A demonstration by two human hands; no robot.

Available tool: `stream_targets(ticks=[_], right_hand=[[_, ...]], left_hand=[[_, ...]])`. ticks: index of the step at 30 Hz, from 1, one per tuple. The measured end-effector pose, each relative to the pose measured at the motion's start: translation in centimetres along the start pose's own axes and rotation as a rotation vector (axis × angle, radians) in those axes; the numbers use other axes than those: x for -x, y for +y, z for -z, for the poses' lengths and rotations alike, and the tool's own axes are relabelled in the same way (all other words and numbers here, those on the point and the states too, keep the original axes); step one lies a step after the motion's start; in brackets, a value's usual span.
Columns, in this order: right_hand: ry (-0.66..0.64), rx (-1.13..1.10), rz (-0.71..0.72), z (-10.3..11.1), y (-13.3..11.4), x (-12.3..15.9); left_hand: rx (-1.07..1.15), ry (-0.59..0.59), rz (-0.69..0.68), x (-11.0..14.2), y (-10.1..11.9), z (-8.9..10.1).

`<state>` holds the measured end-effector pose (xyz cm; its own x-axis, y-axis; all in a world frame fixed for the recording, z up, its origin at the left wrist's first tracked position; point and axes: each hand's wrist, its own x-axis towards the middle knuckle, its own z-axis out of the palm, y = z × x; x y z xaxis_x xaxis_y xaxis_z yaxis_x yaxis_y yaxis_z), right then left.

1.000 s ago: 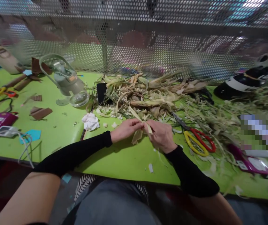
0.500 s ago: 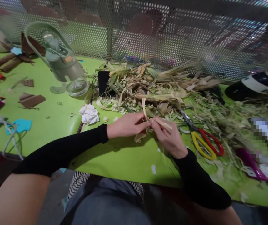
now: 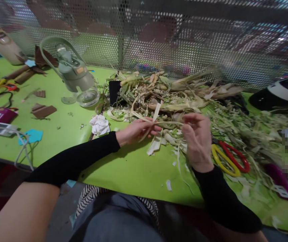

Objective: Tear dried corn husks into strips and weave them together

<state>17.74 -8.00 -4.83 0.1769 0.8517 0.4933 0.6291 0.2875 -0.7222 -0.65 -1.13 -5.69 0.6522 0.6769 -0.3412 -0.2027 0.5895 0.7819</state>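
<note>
My left hand [image 3: 136, 130] pinches pale corn husk strips [image 3: 157, 111] where they cross between thumb and fingers; one end stands up and others reach sideways. To the right, my right hand [image 3: 198, 143] is raised, its fingers curled at the far end of one thin strip drawn out between the two hands. Loose husk scraps [image 3: 155, 144] lie on the green table just below. Behind the hands spreads a heap of dried corn husks [image 3: 169, 90]. Scissors with one yellow and one red handle [image 3: 226, 159] rest beside my right wrist, their blades mostly hidden.
A crumpled white tissue [image 3: 99, 125] lies near my left wrist. Farther left stand a pale green bottle [image 3: 77, 75] and brown cardboard pieces [image 3: 44, 111]. A dark bottle [image 3: 282, 90] and a purple device [image 3: 282, 185] are at right. A perforated metal screen [image 3: 144, 43] closes off the back.
My right hand has moved away from the left, to the right, stretching a thin husk strip between them. My left hand stays at the crossing of the strips. The camera view has shifted slightly.
</note>
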Motion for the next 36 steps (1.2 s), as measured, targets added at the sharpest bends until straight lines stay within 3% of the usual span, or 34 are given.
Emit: stream_targets(ticks=[2, 6, 9, 14, 18, 23, 29, 32, 36], right_hand=[[0.053, 0.096, 0.084, 0.0, 0.0, 0.0], [-0.395, 0.106, 0.000, -1.1, -0.6, 0.7], [-0.502, 0.024, -0.108, -1.8, -0.9, 1.2], [-0.443, -0.018, -0.104, -1.2, -1.7, 1.4], [-0.372, 0.070, 0.033, -0.7, -2.1, 1.3], [-0.372, 0.172, 0.249, -0.7, -2.0, 1.3], [-0.369, 0.231, 0.421, -0.8, -1.9, 1.2], [-0.356, 0.222, 0.381, -0.7, -1.6, 1.1], [-0.307, 0.236, 0.343, -0.2, -0.9, 0.7]], left_hand=[[0.115, 0.010, -0.034, -0.3, -0.1, -0.1], [0.162, 0.015, -0.163, -0.1, -1.2, -0.8], [0.074, -0.002, -0.272, 0.2, -2.2, -0.9], [-0.173, -0.127, -0.364, 0.3, -2.1, -0.3], [-0.315, -0.106, -0.378, 0.8, -1.3, -0.2], [-0.464, -0.057, -0.364, 1.5, -0.8, -0.5], [-0.283, -0.156, -0.308, 0.9, -1.1, -0.1], [-0.148, -0.148, -0.226, 0.5, -0.7, 0.3], [-0.003, -0.060, -0.224, 0.3, 0.2, 0.7]])
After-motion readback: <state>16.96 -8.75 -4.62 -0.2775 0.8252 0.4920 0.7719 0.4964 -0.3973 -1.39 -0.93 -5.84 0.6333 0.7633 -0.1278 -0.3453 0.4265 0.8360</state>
